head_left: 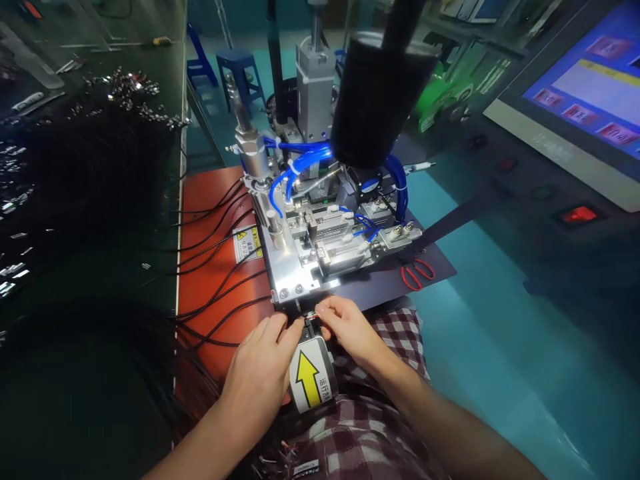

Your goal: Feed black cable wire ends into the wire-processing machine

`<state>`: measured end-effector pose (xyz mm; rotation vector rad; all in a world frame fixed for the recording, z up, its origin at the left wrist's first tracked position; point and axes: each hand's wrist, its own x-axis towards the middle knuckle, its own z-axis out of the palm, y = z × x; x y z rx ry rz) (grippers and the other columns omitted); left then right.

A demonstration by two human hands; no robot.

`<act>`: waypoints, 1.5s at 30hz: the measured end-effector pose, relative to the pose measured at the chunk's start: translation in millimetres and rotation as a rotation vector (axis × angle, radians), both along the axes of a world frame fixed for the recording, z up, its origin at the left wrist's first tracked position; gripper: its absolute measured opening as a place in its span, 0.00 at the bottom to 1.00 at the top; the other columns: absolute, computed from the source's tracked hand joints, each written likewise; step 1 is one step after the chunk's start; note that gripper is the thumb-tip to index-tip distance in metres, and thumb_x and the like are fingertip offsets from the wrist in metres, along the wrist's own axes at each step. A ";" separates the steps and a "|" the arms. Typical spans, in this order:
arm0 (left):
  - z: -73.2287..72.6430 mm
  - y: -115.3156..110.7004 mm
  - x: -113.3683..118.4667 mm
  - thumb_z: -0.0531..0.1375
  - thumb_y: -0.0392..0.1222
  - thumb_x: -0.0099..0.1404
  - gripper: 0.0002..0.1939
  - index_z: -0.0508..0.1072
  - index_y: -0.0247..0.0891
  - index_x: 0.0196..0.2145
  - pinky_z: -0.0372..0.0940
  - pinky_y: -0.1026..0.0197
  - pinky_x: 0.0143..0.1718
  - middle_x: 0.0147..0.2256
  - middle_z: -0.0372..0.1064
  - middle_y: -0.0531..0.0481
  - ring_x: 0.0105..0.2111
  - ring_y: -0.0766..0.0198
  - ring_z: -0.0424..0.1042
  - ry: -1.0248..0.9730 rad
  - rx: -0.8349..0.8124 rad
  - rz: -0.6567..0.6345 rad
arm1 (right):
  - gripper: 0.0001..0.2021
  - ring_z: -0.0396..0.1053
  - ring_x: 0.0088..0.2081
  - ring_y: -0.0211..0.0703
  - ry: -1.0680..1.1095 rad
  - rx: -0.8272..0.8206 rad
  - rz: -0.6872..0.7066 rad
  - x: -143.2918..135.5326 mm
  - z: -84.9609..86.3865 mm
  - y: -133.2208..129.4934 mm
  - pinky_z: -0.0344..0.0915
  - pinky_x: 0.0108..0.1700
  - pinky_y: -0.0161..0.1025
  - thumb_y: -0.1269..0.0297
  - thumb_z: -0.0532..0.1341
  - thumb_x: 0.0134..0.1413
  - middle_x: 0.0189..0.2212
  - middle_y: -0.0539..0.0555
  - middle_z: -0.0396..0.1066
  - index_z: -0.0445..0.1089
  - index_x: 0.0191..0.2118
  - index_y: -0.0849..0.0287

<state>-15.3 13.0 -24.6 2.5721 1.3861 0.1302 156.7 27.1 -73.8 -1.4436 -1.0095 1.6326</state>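
Observation:
At the front edge of a metal machine (290, 267), both hands meet over a small dark fixture (309, 328). My left hand (265, 363) rests at its left side, fingers bent and pressed together, and what lies under the fingertips is hidden. My right hand (347, 327) pinches the fine coloured wire ends (312, 315) just above the fixture. Below the hands is a white cover with a yellow arrow (309, 380). Black cables (220, 287) run across the orange mat (210, 193) to the machine's left side.
Bundles of black cables (90, 160) with shiny ends cover the dark table at left. Red-handled scissors (418, 274) lie right of the machine. A black lamp-like cylinder (377, 100) hangs over it. A control screen (585, 93) stands at upper right, a blue stool (240, 73) behind.

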 end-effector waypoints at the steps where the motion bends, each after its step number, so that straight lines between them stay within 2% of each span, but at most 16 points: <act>1: -0.3 0.1 -0.3 0.48 0.26 0.60 0.21 0.69 0.32 0.49 0.69 0.54 0.33 0.37 0.66 0.42 0.34 0.56 0.67 -0.012 0.003 0.001 | 0.13 0.56 0.16 0.34 0.000 -0.021 -0.016 1.1 -1.7 -1.0 0.54 0.21 0.32 0.57 0.57 0.53 0.13 0.44 0.60 0.61 0.24 0.59; 8: -2.8 3.8 2.3 0.48 0.28 0.62 0.18 0.69 0.33 0.48 0.68 0.56 0.33 0.36 0.66 0.43 0.34 0.57 0.67 -0.125 0.030 -0.014 | 0.16 0.61 0.19 0.37 -0.044 0.064 -0.029 2.1 -5.8 -3.7 0.58 0.25 0.35 0.51 0.54 0.56 0.15 0.45 0.61 0.61 0.26 0.58; 15: -5.2 3.1 2.3 0.48 0.28 0.63 0.18 0.66 0.33 0.49 0.68 0.56 0.34 0.38 0.67 0.43 0.34 0.58 0.66 -0.124 0.005 -0.027 | 0.12 0.59 0.19 0.35 -0.053 0.137 0.018 -6.6 -4.0 -1.5 0.57 0.24 0.33 0.57 0.53 0.58 0.17 0.44 0.59 0.60 0.27 0.57; 21: -7.7 -1.7 5.3 0.50 0.27 0.61 0.20 0.64 0.33 0.51 0.67 0.54 0.36 0.40 0.66 0.42 0.35 0.56 0.66 0.008 0.004 -0.018 | 0.09 0.59 0.26 0.37 -0.326 0.389 -0.115 -12.1 -1.3 -9.4 0.56 0.29 0.34 0.62 0.53 0.59 0.25 0.48 0.60 0.60 0.28 0.58; 23: -7.9 -2.7 5.4 0.51 0.27 0.61 0.21 0.63 0.34 0.52 0.67 0.54 0.37 0.41 0.66 0.43 0.36 0.55 0.66 0.025 -0.011 -0.015 | 0.09 0.58 0.23 0.36 -0.269 0.321 -0.144 -12.3 -2.1 -11.0 0.55 0.26 0.34 0.60 0.52 0.60 0.22 0.46 0.58 0.60 0.30 0.58; 26: -8.5 -2.5 3.9 0.51 0.28 0.62 0.21 0.62 0.34 0.52 0.67 0.54 0.37 0.41 0.66 0.43 0.36 0.55 0.66 -0.020 -0.022 -0.014 | 0.11 0.57 0.19 0.35 -0.101 0.177 -0.111 -11.7 -3.9 -10.6 0.54 0.22 0.33 0.57 0.51 0.61 0.18 0.44 0.55 0.60 0.31 0.57; 31: -10.3 -0.7 1.4 0.49 0.29 0.63 0.17 0.66 0.32 0.49 0.67 0.55 0.35 0.38 0.65 0.42 0.35 0.56 0.65 -0.155 0.008 -0.015 | 0.12 0.53 0.18 0.32 0.078 0.092 -0.118 -13.3 -1.6 -6.3 0.50 0.21 0.32 0.55 0.58 0.55 0.16 0.42 0.55 0.59 0.27 0.58; 36: -9.0 -0.1 1.8 0.49 0.30 0.64 0.16 0.67 0.30 0.49 0.68 0.53 0.34 0.39 0.66 0.40 0.34 0.55 0.65 -0.157 0.009 -0.033 | 0.14 0.50 0.17 0.31 0.307 -0.080 -0.150 -17.3 4.4 -5.9 0.49 0.21 0.31 0.54 0.58 0.53 0.14 0.42 0.56 0.58 0.26 0.58; 39: -8.8 -0.2 3.5 0.50 0.29 0.63 0.16 0.68 0.30 0.48 0.68 0.52 0.34 0.38 0.66 0.40 0.34 0.54 0.66 -0.109 0.009 -0.032 | 0.14 0.50 0.18 0.31 0.298 -0.089 -0.188 -18.7 6.4 -7.6 0.49 0.21 0.31 0.54 0.58 0.53 0.15 0.42 0.56 0.58 0.27 0.58; 45: -8.5 0.2 11.3 0.51 0.29 0.62 0.16 0.69 0.33 0.46 0.69 0.50 0.34 0.38 0.67 0.41 0.34 0.54 0.66 -0.014 -0.019 0.014 | 0.14 0.51 0.18 0.31 0.229 -0.008 -0.154 -18.1 3.7 -6.8 0.50 0.22 0.32 0.54 0.58 0.52 0.15 0.42 0.55 0.59 0.27 0.58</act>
